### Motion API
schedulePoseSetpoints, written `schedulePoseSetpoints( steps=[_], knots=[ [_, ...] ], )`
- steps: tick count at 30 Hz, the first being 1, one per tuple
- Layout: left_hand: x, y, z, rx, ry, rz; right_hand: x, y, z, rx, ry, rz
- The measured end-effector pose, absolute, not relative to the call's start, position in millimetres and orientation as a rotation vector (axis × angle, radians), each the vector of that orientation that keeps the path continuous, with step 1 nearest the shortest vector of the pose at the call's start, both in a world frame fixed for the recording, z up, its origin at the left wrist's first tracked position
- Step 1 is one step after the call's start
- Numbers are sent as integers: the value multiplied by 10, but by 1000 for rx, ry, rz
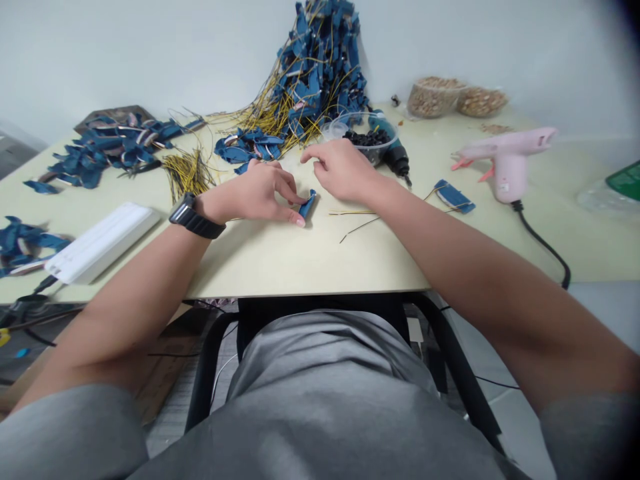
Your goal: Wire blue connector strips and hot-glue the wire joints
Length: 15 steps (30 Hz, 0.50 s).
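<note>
My left hand, with a black watch on its wrist, holds a small blue piece between thumb and fingers just above the pale table. To its right, my right hand is bent in front of a clear round tub of small black parts. The index finger of that hand points left and its other fingers curl under; whether anything is in them is hidden. Thin wires lie below the right wrist. Beyond my right forearm rests a blue piece with yellow wires.
A pink glue gun stands at the right, its cord over the edge. Behind are a tall blue heap, yellow wires, a drill and bags of nuts. At left sit blue pieces and a white power strip.
</note>
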<state>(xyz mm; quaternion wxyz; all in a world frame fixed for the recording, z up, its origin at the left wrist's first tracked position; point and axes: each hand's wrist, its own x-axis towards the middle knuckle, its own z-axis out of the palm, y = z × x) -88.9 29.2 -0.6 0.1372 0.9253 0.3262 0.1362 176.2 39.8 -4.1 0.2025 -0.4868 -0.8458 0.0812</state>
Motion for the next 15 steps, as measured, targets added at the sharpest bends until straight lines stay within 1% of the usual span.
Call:
schedulePoseSetpoints(
  steps=[7,15],
  knots=[
    [-883,286,-8,2680,953,404,1744,347,89,-1328,-2289,183],
    [-895,290,3,2687,988,362,1762,363,-65,-1446,-2351,253]
  ],
)
